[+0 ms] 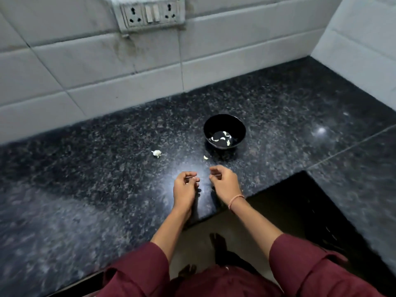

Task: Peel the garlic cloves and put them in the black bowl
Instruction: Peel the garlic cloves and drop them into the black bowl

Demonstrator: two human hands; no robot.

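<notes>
The black bowl [214, 122] stands on the dark granite counter and has several peeled garlic cloves [222, 138] in its bottom. One loose clove [205, 157] lies just in front of the bowl. A garlic remnant with papery skin [156, 153] lies to the left. My left hand [185, 187] and right hand [224, 182] hover side by side near the counter's front edge, a little apart, with fingers curled. Each pinches a small pale garlic piece at its fingertips. Whether these pieces are clove or skin is too small to tell.
A tiled wall with a socket panel [151, 13] runs behind the counter [85, 168]. The counter turns a corner at the right [353, 157], with a cut-out edge near my right wrist. The floor and my feet show below.
</notes>
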